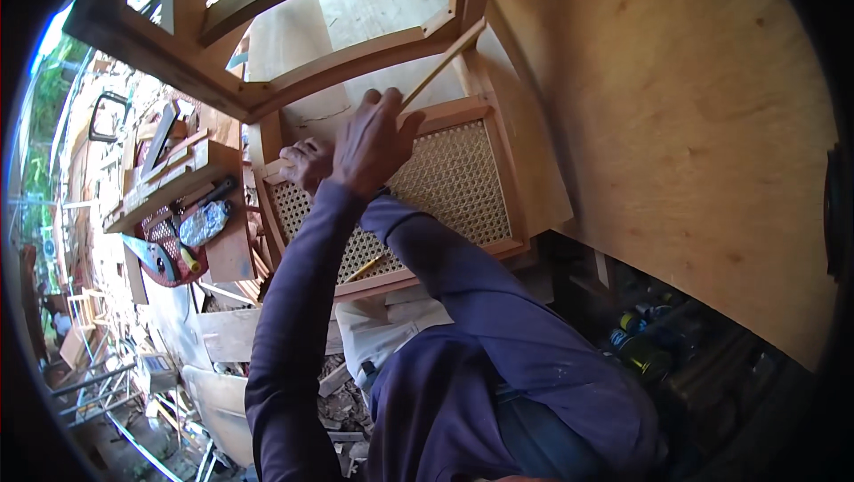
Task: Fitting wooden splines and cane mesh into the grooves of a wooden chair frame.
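My forearms cross over a wooden frame (511, 181) filled with woven cane webbing (454, 171). My left hand (369, 140) lies on top, its fingers closed around a thin wooden strip (445, 62) that slants up to the right. Beneath it and to the left, my right hand (307, 162) is closed near the frame's upper left corner; what it grips is hidden. A yellow pencil (365, 267) rests on the cane by the near edge. Just beyond the hands stands a chair-like wooden framework (347, 60) with curved rails.
A tall plywood panel (685, 126) rises at the right. On the left, a red basket (182, 269) holds a handsaw (149, 255) and a crumpled blue-white plastic bag (205, 222), beside wooden blocks (178, 181). Bottles (640, 353) lie in shadow below right. Wood scraps litter the ground.
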### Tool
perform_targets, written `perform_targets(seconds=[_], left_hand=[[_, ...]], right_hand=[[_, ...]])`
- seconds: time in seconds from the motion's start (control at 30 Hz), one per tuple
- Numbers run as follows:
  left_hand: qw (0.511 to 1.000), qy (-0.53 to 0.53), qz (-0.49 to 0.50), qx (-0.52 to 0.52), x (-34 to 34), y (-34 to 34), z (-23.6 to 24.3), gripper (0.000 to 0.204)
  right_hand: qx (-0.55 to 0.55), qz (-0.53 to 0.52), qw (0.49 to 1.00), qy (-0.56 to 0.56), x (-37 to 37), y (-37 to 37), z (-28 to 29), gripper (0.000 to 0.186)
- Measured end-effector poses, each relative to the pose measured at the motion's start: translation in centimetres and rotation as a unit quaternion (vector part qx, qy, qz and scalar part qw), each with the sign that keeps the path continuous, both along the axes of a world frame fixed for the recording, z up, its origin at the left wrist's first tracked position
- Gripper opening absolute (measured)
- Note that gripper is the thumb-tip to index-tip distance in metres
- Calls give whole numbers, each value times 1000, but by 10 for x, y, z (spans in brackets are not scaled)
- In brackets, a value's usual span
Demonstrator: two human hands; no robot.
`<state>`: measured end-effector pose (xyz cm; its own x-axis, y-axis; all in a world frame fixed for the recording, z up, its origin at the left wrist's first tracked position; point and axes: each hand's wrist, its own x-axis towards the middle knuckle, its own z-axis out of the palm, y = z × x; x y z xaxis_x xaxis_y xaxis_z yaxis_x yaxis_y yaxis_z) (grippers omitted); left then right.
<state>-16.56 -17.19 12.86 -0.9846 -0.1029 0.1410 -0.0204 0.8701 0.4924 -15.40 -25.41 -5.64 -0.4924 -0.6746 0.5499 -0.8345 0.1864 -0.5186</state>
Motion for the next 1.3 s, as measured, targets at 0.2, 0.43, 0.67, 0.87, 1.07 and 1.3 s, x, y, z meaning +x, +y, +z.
perform_targets(seconds=[0.2,0.43,0.67,0.87,1.07,1.3], left_hand=[[983,-163,-41,-72,-64,-3,-54,59],[961,-264,-38,-77,-92,10,-54,75],[949,-297,-21,-104,-94,8,-54,73],[954,-284,-15,-98,-92,18,-59,73],[963,-256,-5,-84,-85,8,-59,80],[990,-82,50,-106,-77,40,-84,67]], right_hand=[[-63,64,993,78,19,-11,20,24],[-43,56,995,65,21,-6,15,22],[-123,-32,982,137,40,-4,29,20],[-6,48,999,13,26,11,39,25],[-67,3,991,116,30,16,43,31],[-67,4,997,33,32,12,54,11]])
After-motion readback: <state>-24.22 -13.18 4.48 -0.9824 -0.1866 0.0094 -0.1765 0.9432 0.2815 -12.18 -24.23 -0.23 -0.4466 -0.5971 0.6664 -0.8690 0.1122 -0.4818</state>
